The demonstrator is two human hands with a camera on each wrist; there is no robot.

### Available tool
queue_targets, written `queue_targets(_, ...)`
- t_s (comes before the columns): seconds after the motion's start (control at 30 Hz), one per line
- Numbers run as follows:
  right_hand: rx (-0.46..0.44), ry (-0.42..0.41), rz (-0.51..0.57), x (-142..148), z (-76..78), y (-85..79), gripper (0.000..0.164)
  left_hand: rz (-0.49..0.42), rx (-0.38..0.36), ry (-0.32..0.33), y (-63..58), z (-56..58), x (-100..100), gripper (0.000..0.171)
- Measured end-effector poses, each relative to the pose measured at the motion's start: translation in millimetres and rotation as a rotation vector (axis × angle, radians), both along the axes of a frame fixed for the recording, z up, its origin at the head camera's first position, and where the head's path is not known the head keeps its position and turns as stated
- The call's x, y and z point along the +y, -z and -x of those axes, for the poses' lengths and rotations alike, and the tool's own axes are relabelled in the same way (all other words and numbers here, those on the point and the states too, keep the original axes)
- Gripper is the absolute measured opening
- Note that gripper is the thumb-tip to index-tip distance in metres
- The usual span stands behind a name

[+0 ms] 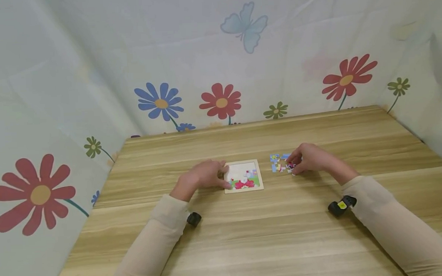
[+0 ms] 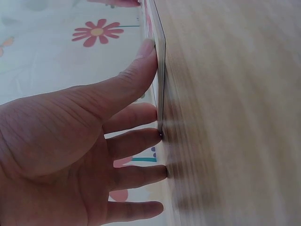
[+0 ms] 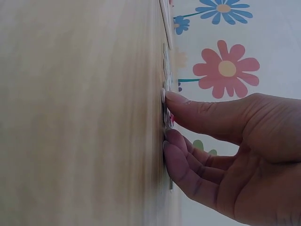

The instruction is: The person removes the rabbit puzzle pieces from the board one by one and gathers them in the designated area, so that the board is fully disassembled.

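Note:
A square jigsaw puzzle tray [image 1: 260,175] with a pale wooden rim lies on the table. Pieces with a red and green picture fill its near part, and the rest shows a whitish base. My left hand [image 1: 206,175] rests at the tray's left side. In the left wrist view its thumb [image 2: 134,68] lies on the rim, while the fingers [image 2: 136,141] stretch out nearly straight to the table. To the right of the tray, my right hand [image 1: 312,158] pinches a dark and pink puzzle piece [image 1: 291,166] between thumb and fingertips. Those fingers partly hide it.
Several loose blue and pink puzzle pieces [image 1: 274,157] lie between the tray and my right hand. The wooden table [image 1: 255,223] ends at the back against a white flowered curtain [image 1: 186,44]. A black wrist device [image 1: 337,208] sits under the right sleeve.

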State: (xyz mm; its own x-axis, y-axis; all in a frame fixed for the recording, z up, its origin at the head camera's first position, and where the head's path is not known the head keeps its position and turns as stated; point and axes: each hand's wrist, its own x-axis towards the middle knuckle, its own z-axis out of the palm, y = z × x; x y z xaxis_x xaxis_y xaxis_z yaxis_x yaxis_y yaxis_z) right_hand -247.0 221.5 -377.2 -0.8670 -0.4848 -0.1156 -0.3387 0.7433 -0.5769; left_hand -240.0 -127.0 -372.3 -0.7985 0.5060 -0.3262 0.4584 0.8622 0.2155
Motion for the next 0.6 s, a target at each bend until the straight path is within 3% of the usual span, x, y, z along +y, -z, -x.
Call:
queue_targets(0.27, -0.041, 0.025, 0.006, -6, -0.7, -0.4, 0.033, -0.009, -0.011, -0.011, 0.5, -1.2, -3, 0.076)
queue_targets(0.5, 0.058, 0.021, 0.06, -11, -2.4, -9.2, 0.03, -0.004, 0.004, -0.005, 0.1, -1.3, -4, 0.075)
queue_targets(0.6, 0.026, 0.006, 0.13, -21, -2.7, -13.5, 0.03, -0.008, 0.008, 0.005, -0.2, -1.5, -2, 0.075)
